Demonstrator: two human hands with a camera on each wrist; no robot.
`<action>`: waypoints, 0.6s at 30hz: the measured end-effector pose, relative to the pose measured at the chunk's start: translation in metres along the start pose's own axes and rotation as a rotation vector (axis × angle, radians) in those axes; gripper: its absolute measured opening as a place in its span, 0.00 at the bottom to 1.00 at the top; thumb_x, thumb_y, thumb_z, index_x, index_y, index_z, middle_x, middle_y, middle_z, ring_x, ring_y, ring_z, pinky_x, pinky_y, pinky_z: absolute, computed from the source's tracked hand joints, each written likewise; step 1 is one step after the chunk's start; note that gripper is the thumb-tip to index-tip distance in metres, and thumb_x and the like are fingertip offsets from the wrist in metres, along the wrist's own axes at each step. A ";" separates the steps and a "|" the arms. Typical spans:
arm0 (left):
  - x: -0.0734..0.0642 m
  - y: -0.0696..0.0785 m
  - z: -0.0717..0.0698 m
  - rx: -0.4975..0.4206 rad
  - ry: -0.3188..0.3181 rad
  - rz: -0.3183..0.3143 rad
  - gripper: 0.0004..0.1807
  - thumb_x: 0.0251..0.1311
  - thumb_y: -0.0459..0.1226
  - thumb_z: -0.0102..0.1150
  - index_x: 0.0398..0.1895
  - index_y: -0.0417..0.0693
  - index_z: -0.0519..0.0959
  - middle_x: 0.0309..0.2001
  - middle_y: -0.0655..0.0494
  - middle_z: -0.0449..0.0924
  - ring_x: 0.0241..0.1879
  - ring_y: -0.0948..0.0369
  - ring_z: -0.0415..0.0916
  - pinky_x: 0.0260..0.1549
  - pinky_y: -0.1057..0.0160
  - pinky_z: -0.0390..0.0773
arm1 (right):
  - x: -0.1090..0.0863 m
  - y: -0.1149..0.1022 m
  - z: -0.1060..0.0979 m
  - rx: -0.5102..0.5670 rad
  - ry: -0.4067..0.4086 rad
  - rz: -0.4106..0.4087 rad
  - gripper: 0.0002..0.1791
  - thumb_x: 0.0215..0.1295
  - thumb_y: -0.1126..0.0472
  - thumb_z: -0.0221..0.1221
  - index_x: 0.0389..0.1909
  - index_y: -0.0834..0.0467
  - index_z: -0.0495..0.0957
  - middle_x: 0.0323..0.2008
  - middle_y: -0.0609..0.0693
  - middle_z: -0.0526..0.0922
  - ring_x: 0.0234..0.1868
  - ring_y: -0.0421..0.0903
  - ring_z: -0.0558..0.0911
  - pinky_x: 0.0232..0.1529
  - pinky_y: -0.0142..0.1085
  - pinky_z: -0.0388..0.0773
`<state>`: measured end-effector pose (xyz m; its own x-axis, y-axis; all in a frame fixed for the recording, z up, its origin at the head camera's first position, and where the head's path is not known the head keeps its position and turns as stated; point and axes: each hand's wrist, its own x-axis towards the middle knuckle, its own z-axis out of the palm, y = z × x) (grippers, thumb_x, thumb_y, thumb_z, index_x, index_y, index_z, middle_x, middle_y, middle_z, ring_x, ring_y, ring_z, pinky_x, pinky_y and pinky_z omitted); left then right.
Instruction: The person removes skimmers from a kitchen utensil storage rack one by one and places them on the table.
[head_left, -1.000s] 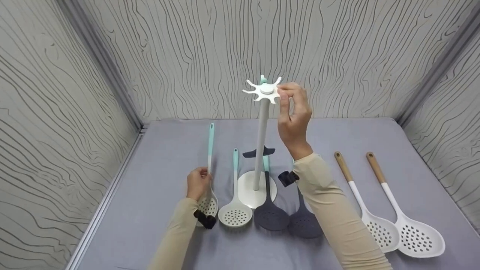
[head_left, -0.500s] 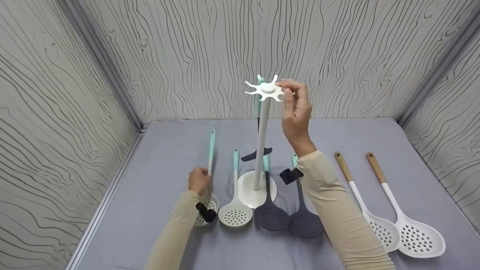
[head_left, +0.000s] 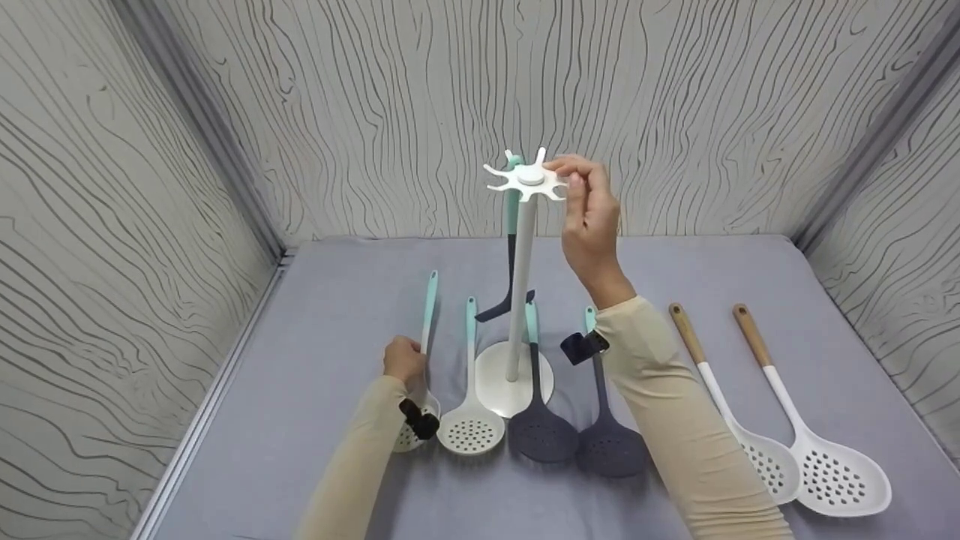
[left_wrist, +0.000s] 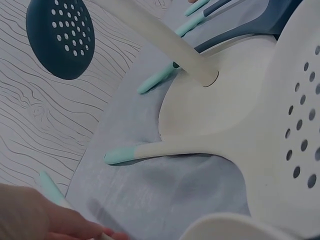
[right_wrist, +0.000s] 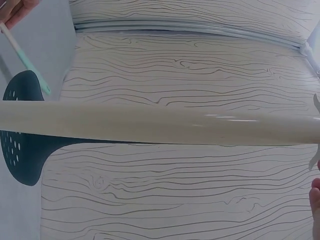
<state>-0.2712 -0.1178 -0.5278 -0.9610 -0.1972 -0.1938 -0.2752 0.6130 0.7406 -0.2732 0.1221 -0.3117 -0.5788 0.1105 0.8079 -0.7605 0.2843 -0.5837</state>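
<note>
My left hand (head_left: 403, 360) grips the neck of a white skimmer with a mint handle (head_left: 430, 296); hand and sleeve partly hide its perforated head. My right hand (head_left: 592, 217) pinches the edge of the white hooked top (head_left: 531, 175) of an upright utensil stand (head_left: 524, 277). From a rear hook hangs a dark skimmer with a mint handle (head_left: 512, 214), its holed head (left_wrist: 61, 37) plain in the left wrist view. In the right wrist view the stand's pole (right_wrist: 165, 122) crosses in front of that skimmer.
Beside the stand's round base (head_left: 495, 375) lie another white skimmer (head_left: 471, 433) and two dark ones, a nearer (head_left: 541, 435) and a right-hand one (head_left: 609, 448). Two white skimmers with wooden handles, an inner (head_left: 765, 461) and an outer (head_left: 840, 476), lie at right. Wood-patterned walls enclose the table.
The stand's top has turned, and the hanging dark skimmer has swung left from behind the pole. My left hand and its white skimmer have shifted slightly right, with the handle tip lower in view.
</note>
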 end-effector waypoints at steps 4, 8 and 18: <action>0.001 -0.001 0.002 0.016 -0.007 -0.011 0.12 0.57 0.26 0.53 0.42 0.26 0.80 0.41 0.33 0.83 0.42 0.45 0.82 0.44 0.50 0.84 | 0.003 0.000 -0.001 0.010 -0.027 0.015 0.11 0.72 0.72 0.36 0.40 0.72 0.68 0.46 0.68 0.78 0.60 0.58 0.75 0.63 0.30 0.74; 0.001 -0.001 0.003 0.020 -0.006 -0.012 0.12 0.57 0.26 0.54 0.42 0.26 0.79 0.41 0.33 0.83 0.42 0.45 0.82 0.44 0.50 0.83 | 0.006 -0.001 -0.003 0.055 -0.048 0.055 0.11 0.72 0.72 0.35 0.39 0.70 0.67 0.46 0.68 0.78 0.61 0.60 0.74 0.64 0.29 0.73; 0.002 -0.003 0.004 0.065 -0.008 -0.007 0.12 0.58 0.26 0.52 0.42 0.26 0.77 0.42 0.33 0.82 0.44 0.44 0.81 0.46 0.50 0.82 | 0.009 -0.001 -0.004 0.066 -0.044 0.081 0.11 0.72 0.72 0.35 0.37 0.68 0.67 0.46 0.68 0.78 0.60 0.58 0.75 0.64 0.29 0.73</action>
<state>-0.2723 -0.1168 -0.5330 -0.9592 -0.1955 -0.2044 -0.2828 0.6601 0.6959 -0.2765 0.1268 -0.3042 -0.6504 0.0883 0.7544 -0.7277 0.2124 -0.6522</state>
